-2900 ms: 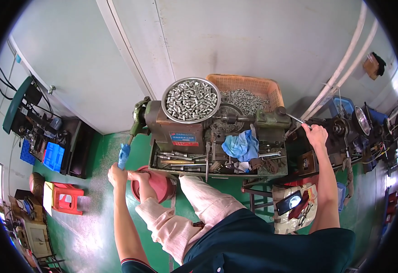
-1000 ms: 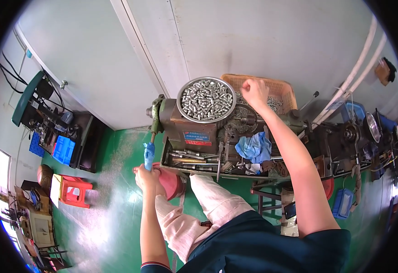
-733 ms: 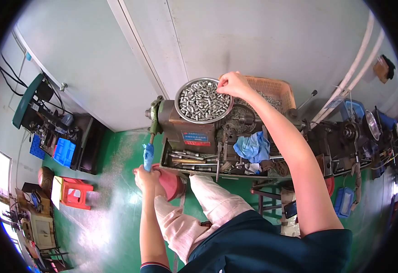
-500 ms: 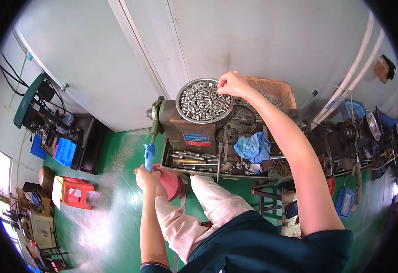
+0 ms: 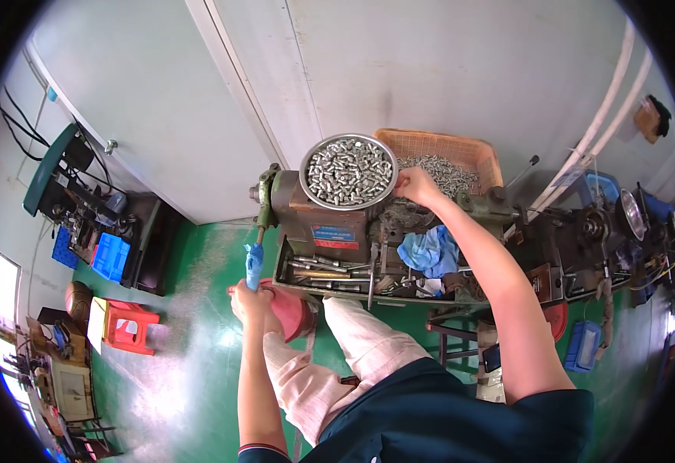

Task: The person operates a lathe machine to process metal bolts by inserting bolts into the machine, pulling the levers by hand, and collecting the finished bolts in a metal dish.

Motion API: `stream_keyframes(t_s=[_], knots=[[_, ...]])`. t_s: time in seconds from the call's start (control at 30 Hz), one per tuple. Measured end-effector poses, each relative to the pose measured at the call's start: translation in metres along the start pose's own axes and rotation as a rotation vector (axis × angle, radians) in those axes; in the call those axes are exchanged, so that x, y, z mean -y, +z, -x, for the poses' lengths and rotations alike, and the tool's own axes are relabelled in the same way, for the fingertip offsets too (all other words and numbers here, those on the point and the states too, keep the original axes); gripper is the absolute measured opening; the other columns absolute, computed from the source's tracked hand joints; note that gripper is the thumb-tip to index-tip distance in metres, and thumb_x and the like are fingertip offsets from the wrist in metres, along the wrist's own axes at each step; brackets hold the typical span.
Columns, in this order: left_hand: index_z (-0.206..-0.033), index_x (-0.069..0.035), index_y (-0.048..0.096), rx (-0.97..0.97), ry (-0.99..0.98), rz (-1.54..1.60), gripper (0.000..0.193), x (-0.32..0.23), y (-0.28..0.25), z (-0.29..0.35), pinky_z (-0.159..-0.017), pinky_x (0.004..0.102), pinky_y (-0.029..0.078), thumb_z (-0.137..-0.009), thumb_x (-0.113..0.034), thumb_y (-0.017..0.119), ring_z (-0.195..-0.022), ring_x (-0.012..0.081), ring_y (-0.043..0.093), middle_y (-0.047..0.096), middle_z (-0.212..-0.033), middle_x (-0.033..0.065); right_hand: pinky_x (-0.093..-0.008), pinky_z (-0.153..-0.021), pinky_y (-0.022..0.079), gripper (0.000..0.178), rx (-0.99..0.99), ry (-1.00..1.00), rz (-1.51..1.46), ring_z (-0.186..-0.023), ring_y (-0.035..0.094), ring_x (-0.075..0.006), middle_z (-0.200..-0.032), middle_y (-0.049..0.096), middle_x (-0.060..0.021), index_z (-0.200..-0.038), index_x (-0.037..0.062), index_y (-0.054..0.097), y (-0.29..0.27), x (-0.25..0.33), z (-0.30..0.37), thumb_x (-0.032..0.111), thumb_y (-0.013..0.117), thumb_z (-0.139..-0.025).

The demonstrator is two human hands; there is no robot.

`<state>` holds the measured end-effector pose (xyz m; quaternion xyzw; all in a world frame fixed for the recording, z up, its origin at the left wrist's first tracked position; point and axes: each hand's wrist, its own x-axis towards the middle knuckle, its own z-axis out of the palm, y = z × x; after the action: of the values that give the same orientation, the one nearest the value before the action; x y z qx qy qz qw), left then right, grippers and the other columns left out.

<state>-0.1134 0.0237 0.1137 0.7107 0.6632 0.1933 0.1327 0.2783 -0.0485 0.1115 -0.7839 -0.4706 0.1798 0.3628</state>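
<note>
My left hand (image 5: pixel 249 303) is closed round the lower end of a lever (image 5: pixel 254 266) wrapped in blue material, at the left end of a bench lathe (image 5: pixel 318 220). Its metal shaft runs up to a green bracket on the machine. Just right of the steel bowl (image 5: pixel 350 207), my right hand (image 5: pixel 418 187) is over the lathe's working area with thumb and fingers pinched together. Whatever they pinch is hidden or too small to make out. Small cylindrical metal parts (image 5: pixel 349 170) fill the bowl, which sits on top of the lathe.
Behind my right hand stands an orange plastic basket (image 5: pixel 438 142) holding more small metal parts. Blue cloth (image 5: pixel 428 251) and several tools (image 5: pixel 318 270) lie in the lathe's tray. A red bucket (image 5: pixel 291 312) stands below, a red stool (image 5: pixel 130 326) further left, another machine (image 5: pixel 596 224) right.
My right hand has moved from the bowl's upper right edge down and right, to the lathe's working area beside the bowl. My left hand stays on the lever.
</note>
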Motion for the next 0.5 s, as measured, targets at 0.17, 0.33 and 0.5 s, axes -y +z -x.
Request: stream_keyframes(t_s=[0.17,0.33,0.5], knots=[[-0.074,-0.004,0.057,-0.002,-0.005,-0.01,0.019,0.005,0.0,-0.001,-0.064,0.0436,0.042,-0.069,-0.022,0.057,-0.073,0.0366,0.055,0.058,-0.073,0.0184,-0.0296,-0.064,0.045,0.021,0.03,0.018,0.027,-0.07,0.058,-0.0199,-0.071,0.061,-0.0068,-0.072,0.0072,0.062,0.014,0.009,0.01,0.018,0.064,-0.054],[-0.074,-0.003,0.057,0.004,-0.006,-0.023,0.02,0.004,0.0,-0.001,-0.064,0.0435,0.042,-0.068,-0.022,0.057,-0.073,0.0365,0.055,0.058,-0.072,0.0184,-0.0301,-0.064,0.045,0.023,0.056,0.042,0.077,-0.07,0.058,-0.0202,-0.072,0.061,-0.0061,-0.073,0.0075,0.062,0.011,0.02,0.014,0.02,0.063,-0.054],[-0.074,-0.003,0.057,-0.002,-0.001,-0.006,0.019,0.005,0.0,-0.001,-0.064,0.0433,0.042,-0.068,-0.021,0.058,-0.072,0.0366,0.055,0.058,-0.072,0.0184,-0.03,-0.064,0.045,0.024,0.061,0.041,0.117,-0.068,0.058,-0.0207,-0.071,0.061,-0.0054,-0.072,0.008,0.062,0.01,0.022,0.014,0.022,0.064,-0.054]])
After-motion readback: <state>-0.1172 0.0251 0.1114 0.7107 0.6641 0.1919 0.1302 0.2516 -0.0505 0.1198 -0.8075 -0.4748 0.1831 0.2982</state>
